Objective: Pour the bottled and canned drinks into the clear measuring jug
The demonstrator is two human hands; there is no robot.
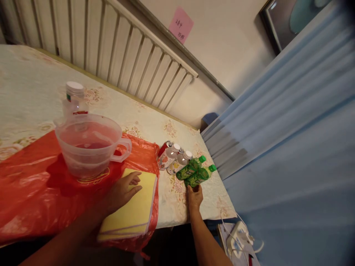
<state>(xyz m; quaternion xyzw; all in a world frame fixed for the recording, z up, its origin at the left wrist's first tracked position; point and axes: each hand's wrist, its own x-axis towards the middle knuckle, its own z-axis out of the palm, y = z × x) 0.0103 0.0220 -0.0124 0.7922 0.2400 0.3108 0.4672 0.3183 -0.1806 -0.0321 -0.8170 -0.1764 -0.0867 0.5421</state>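
At your right fingers, you see two green bottles with green caps; beyond them, two clear bottles with white caps and a red can. Beneath your left fingers, you have a yellow stack over a red, gold-printed bag. Around your right fingers, your pale tablecloth carries pinkish flowers.

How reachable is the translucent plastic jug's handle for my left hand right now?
Probably yes: your left hand looks empty, over the flat yellow rectangular stack, and nothing visible stands between it and the jug's handle.
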